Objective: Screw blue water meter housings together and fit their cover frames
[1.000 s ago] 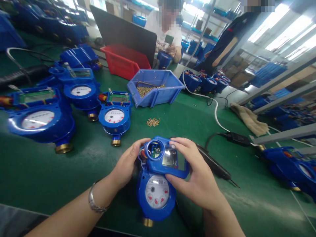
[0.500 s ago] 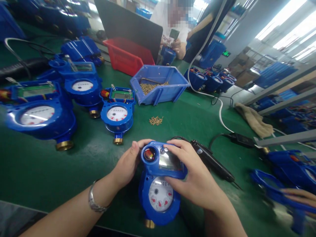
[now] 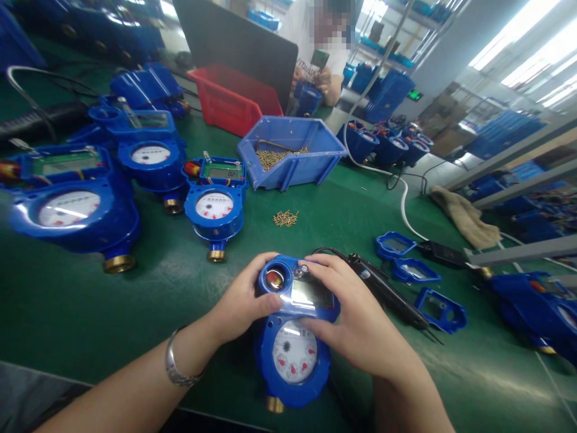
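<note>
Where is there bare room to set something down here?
Bare green mat left of the held water meter, before the meter row; another patch front right, past the blue covers. Crowded at back left and around the screwdriver.

A green-matted table (image 3: 81,313) fills the near view. Beyond its far edge stand metal shelves (image 3: 387,27) stacked with blue bins, beside a white pillar (image 3: 446,48). Right of the table, bright light strips (image 3: 536,54) glare overhead.

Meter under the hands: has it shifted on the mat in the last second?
No. The meter lies just as far below the screw pile as before, brass end nearest the camera.
</note>
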`<state>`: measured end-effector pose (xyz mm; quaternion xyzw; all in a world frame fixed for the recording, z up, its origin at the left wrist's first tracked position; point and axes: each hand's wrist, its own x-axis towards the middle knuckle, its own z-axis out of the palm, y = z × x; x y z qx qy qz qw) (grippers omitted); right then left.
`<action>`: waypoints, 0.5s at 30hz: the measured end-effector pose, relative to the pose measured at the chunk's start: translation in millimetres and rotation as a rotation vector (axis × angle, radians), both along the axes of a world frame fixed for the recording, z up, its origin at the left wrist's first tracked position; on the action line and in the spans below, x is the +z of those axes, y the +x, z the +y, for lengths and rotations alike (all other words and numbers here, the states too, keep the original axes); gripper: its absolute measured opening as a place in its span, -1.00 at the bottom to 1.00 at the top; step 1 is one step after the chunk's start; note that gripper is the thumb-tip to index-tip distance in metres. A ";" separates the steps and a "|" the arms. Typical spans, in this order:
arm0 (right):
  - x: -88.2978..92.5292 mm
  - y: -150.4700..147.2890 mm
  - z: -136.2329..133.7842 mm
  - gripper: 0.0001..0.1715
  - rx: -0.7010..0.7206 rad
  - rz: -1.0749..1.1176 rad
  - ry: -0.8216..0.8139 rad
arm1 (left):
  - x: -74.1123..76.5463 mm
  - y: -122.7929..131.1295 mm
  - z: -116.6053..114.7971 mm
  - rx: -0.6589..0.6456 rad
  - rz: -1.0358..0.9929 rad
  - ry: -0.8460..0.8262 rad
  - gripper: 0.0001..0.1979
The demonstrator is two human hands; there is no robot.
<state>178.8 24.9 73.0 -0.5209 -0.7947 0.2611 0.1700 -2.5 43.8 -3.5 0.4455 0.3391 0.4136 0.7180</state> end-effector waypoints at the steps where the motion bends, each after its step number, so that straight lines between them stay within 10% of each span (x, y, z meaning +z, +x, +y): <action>1: -1.0 0.4 -0.5 -0.32 0.006 0.015 0.009 | 1.8 -0.1 0.4 -0.008 0.010 -0.017 -0.29; 8: -17.5 10.1 -3.6 -0.32 0.017 0.261 -0.053 | 9.7 2.3 1.7 -0.008 0.062 -0.040 -0.42; 12: -28.9 5.1 3.3 -0.11 -0.472 0.760 -0.363 | 14.0 5.0 0.7 0.017 0.063 -0.077 -0.43; 15: -29.4 -6.3 9.2 -0.33 -0.706 0.881 -0.585 | 17.0 6.5 0.6 0.025 0.080 -0.087 -0.42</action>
